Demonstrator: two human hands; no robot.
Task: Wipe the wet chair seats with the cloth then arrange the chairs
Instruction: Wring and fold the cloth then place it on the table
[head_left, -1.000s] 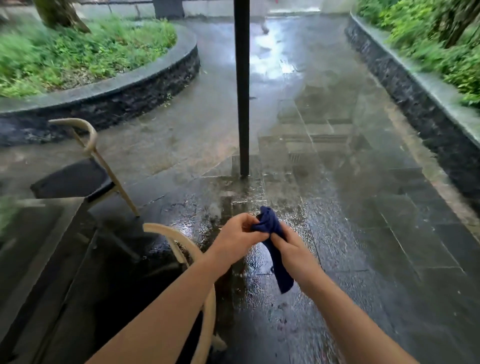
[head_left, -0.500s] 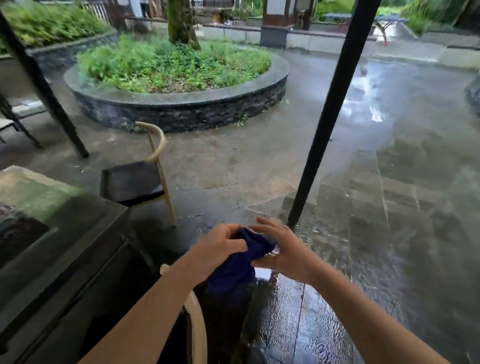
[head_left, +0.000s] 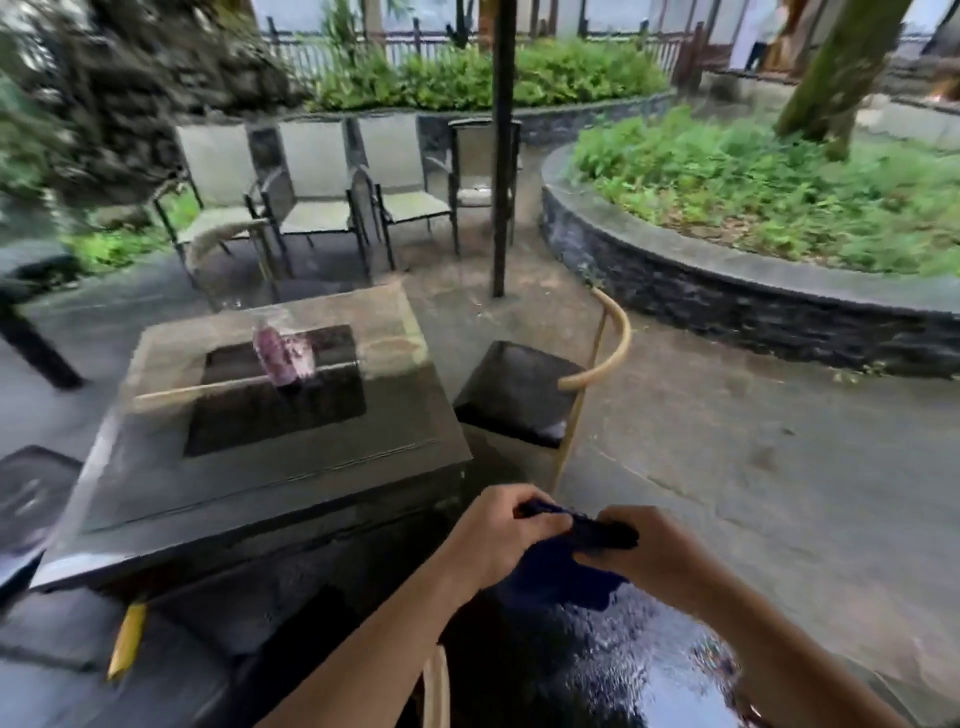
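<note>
Right in front of the person, the left hand and the right hand are both squeezed tight on the dark blue cloth, which is bunched up between them. Just under the hands is a wet black chair seat, shiny with water. A bit farther off, a second chair with a black seat and a curved tan back stands beside the dark table. A purple bottle sits on the table top. Well behind that, 4 grey chairs stand in a row near a black pole, with a round stone planter off to the right. I think the cloth could stay balled up and just push the water around, because it looks soaked. The ground may be slick too, so a chair could slide when pushed. Half a second ago the view showed the pole close by and only 1 tan-backed chair; now it has swung left and the table and grey chairs have come into sight, while both hands keep hold of the cloth.
</note>
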